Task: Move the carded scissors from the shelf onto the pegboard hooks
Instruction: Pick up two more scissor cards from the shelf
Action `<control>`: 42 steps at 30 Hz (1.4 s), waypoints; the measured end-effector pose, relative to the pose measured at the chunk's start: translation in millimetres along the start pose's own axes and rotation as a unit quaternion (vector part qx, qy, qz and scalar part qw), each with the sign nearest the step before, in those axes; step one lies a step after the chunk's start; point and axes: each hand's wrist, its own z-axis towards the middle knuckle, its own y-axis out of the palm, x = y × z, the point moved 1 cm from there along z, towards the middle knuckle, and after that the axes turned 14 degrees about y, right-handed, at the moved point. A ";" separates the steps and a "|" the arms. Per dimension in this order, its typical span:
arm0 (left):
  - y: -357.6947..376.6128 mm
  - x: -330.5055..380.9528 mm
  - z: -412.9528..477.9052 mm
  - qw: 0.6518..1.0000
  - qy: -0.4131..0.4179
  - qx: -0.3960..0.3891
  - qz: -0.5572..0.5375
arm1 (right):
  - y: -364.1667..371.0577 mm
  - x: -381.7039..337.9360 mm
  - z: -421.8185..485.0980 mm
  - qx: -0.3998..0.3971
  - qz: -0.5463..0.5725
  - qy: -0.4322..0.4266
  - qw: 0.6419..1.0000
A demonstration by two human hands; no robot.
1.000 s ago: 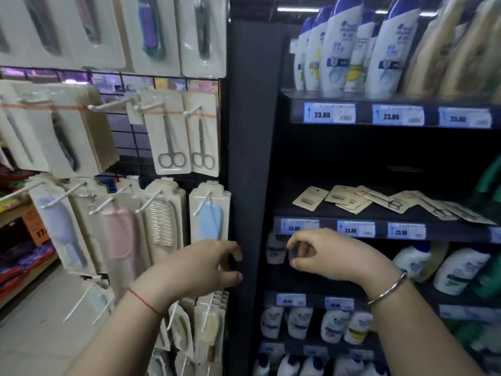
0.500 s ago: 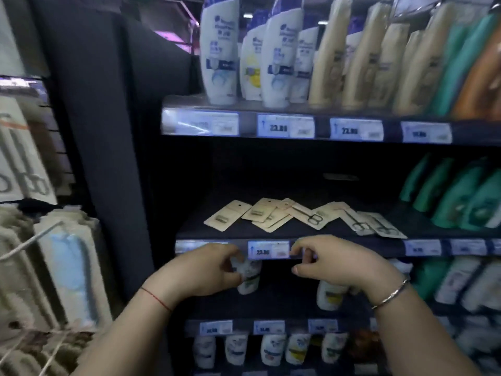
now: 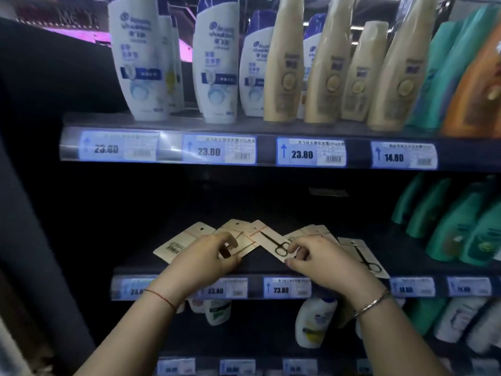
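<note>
Several beige carded scissors lie fanned out on the dark middle shelf (image 3: pixel 135 265). One card (image 3: pixel 267 237) shows small black scissors face up. A back-side card with a barcode (image 3: pixel 176 245) lies at the left, and another scissors card (image 3: pixel 363 256) at the right. My left hand (image 3: pixel 203 259) pinches the near edge of a card (image 3: pixel 244 244) in the middle of the fan. My right hand (image 3: pixel 322 260) pinches the near corner of the face-up scissors card, by the handles. The pegboard is out of view.
White shampoo bottles (image 3: pixel 141 66) and cream bottles (image 3: pixel 284 63) stand on the upper shelf above blue price tags (image 3: pixel 208 151). Green bottles (image 3: pixel 447 226) stand at the right of the middle shelf. A dark upright panel (image 3: pixel 40 185) borders the shelving on the left.
The view has swung right, away from the pegboard, and closer to the shelf. Both hands have risen from the shelf's price rail onto the cards and taken hold of them.
</note>
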 end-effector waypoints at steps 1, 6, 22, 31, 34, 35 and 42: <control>0.5 -4.9 5.2 1.000 -0.005 0.016 0.018 | 2.8 0.3 5.4 0.004 0.006 0.001 1.000; 3.9 -32.7 29.2 0.999 -0.024 0.037 0.032 | 17.2 -1.0 28.8 0.039 -0.002 0.005 0.999; 19.7 -67.3 45.3 0.997 -0.016 0.073 -0.036 | 42.6 -3.5 57.0 0.059 0.046 0.064 0.995; 20.8 -68.5 42.6 0.994 0.033 0.091 -0.054 | 48.6 -2.4 55.9 0.089 0.116 0.078 0.986; 19.1 -65.3 40.1 0.991 0.044 0.100 -0.071 | 47.5 -2.2 52.6 0.073 0.159 0.079 0.981; 18.4 -64.3 39.7 0.991 0.046 0.102 -0.070 | 47.4 -1.7 52.1 0.068 0.162 0.078 0.981; 18.8 -55.2 37.7 0.995 0.074 0.068 -0.014 | 46.2 -1.8 43.6 0.070 0.172 0.051 0.981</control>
